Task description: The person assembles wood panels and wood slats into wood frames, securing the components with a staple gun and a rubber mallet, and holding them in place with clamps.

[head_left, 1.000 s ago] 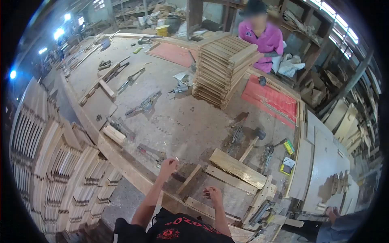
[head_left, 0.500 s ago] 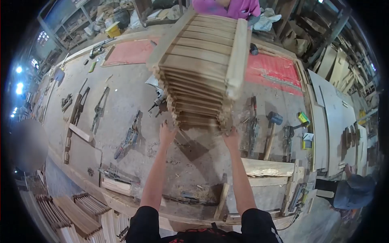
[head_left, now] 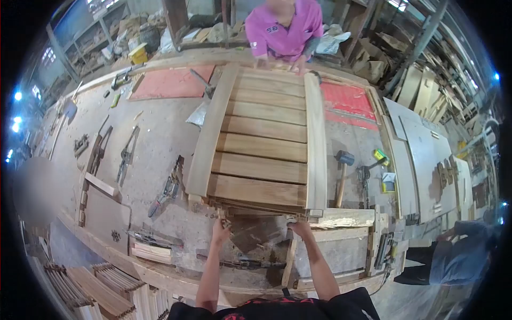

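- Stack of slatted wooden panels (head_left: 261, 143): grained, flat, square-edged, over the dusty table (head_left: 157, 120).
- Left hand (head_left: 221, 229), right hand (head_left: 301, 229) at its near corners; cannot tell whether either grips.
- Round-headed mallet (head_left: 343, 173) lies right.

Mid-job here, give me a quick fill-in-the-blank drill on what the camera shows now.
1. At the far end of the wooden panels is a person in a pink ____.
2. The hand nearer the mallet is the ____ one.
3. The bucket at the back is ____ in colour.
Missing words: shirt; right; yellow.
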Demonstrator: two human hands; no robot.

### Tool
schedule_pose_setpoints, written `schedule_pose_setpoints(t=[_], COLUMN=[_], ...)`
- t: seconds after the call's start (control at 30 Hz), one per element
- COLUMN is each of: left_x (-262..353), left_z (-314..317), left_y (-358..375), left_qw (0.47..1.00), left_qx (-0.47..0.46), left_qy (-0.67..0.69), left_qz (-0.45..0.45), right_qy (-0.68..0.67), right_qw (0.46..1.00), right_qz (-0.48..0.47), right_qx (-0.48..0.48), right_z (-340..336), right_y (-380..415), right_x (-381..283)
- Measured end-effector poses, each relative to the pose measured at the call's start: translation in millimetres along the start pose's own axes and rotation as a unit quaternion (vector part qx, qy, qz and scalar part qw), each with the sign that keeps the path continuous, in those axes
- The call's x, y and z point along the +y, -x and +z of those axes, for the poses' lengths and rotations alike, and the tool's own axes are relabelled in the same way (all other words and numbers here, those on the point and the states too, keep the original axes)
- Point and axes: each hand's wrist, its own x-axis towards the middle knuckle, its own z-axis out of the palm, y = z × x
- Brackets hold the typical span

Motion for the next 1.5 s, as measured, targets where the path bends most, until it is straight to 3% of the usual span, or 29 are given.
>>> schedule_pose_setpoints(t=[0.07, 0.13, 0.17, 0.2, 0.27, 0.3, 0.37, 0.4, 0.43, 0.47, 0.63, 0.73, 0.8, 0.87, 0.9, 0.93, 0.97, 1.0, 1.07, 1.17, 1.2, 1.3, 1.33, 1.43, 1.5], left_x=[-65.7, -17.1, 15.9, 38.9, 77.6, 93.7, 128.4, 152.6, 180.0, 205.5, 296.7, 341.8, 340.9, 321.5, 297.5, 274.8, 260.2, 255.1, 255.6, 221.8, 216.8, 129.6, 132.7, 86.6, 74.3], left_z=[-4.2, -16.5, -21.2, -22.3, -24.7, -22.3, -11.6, -3.9, 5.8, 16.0, 60.9, 94.5, 124.4, 162.5, 178.4, 191.7, 202.8, 209.3, 213.6, 220.1, 230.2, 239.7, 260.8, 279.1, 298.4], left_y=[0.3, 40.4, 69.1, 88.7, 121.2, 133.6, 157.1, 168.3, 174.6, 179.0, 179.3, 193.6, 210.1, 220.3, 225.8, 228.6, 236.9, 253.5, 275.7, 287.6, 288.3, 245.9, 242.4, 188.5, 168.9], left_qw=[0.990, 0.998, 0.993, 0.995, 0.997, 0.998, 0.994, 0.991, 0.987, 0.982, 0.919, 0.836, 0.795, 0.758, 0.769, 0.779, 0.787, 0.808, 0.846, 0.930, 0.941, 0.993, 0.992, 0.986, 0.951], left_qx=[0.004, 0.063, 0.093, 0.089, 0.071, 0.049, -0.002, -0.016, -0.027, -0.041, -0.115, -0.114, -0.005, 0.060, 0.110, 0.157, 0.202, 0.248, 0.322, 0.288, 0.259, 0.109, 0.124, 0.030, 0.015], left_qy=[0.124, -0.010, -0.076, -0.046, 0.005, 0.042, 0.111, 0.133, 0.157, 0.185, 0.377, 0.534, 0.606, 0.649, 0.629, 0.607, 0.583, 0.534, 0.425, 0.225, 0.213, 0.016, -0.011, -0.164, -0.310], left_qz=[-0.071, -0.025, -0.004, -0.009, -0.024, -0.010, 0.004, -0.001, -0.006, -0.009, 0.026, -0.056, 0.001, 0.030, 0.028, 0.024, 0.020, 0.005, -0.021, -0.027, -0.044, -0.046, 0.034, -0.016, -0.006], right_qy=[0.012, -0.184, -0.383, -0.411, -0.441, -0.424, -0.387, -0.197, -0.119, 0.052, -0.019, -0.116, -0.145, -0.228, -0.319, -0.320, -0.438, -0.357, -0.160, -0.096, -0.063, 0.045, 0.077, 0.029, 0.044], right_qw=[0.999, 0.976, 0.909, 0.883, 0.868, 0.875, 0.888, 0.968, 0.948, 0.981, 0.985, 0.974, 0.960, 0.933, 0.911, 0.884, 0.885, 0.927, 0.974, 0.959, 0.950, 0.933, 0.933, 0.973, 0.974], right_qz=[0.008, 0.074, 0.116, 0.094, 0.044, -0.070, -0.165, -0.113, -0.216, -0.160, -0.126, -0.113, -0.203, -0.155, -0.181, -0.214, -0.121, -0.100, -0.107, -0.267, -0.302, -0.319, -0.313, -0.227, -0.224], right_qx=[0.036, 0.091, 0.112, 0.205, 0.223, 0.224, 0.184, 0.107, 0.200, 0.099, 0.118, 0.157, 0.132, 0.230, 0.189, 0.264, 0.100, 0.057, -0.120, 0.016, 0.056, 0.160, 0.159, -0.020, -0.013], right_z=[-32.9, -83.9, -110.8, -138.6, -212.8, -238.7, -244.1, -287.9, -267.7, -269.4, -295.5, -335.0, -339.5, -306.5, -284.0, -245.6, -228.6, -218.9, -188.9, -205.6, -214.2, -214.8, -201.6, -153.6, -125.2], right_y=[30.6, 56.9, 67.1, 73.7, 93.0, 92.7, 43.9, 72.5, 38.9, 18.7, 27.2, 87.8, 120.1, 175.9, 195.2, 202.6, 227.2, 250.7, 271.7, 319.9, 321.1, 294.2, 282.7, 270.3, 277.4], right_x=[2.5, -5.7, -14.3, -33.6, -94.3, -120.1, -134.0, -180.1, -174.1, -180.0, -186.2, -175.4, -137.1, -93.9, -59.0, -23.0, 6.7, 35.6, 95.1, 141.1, 152.4, 193.9, 214.9, 270.0, 293.0])
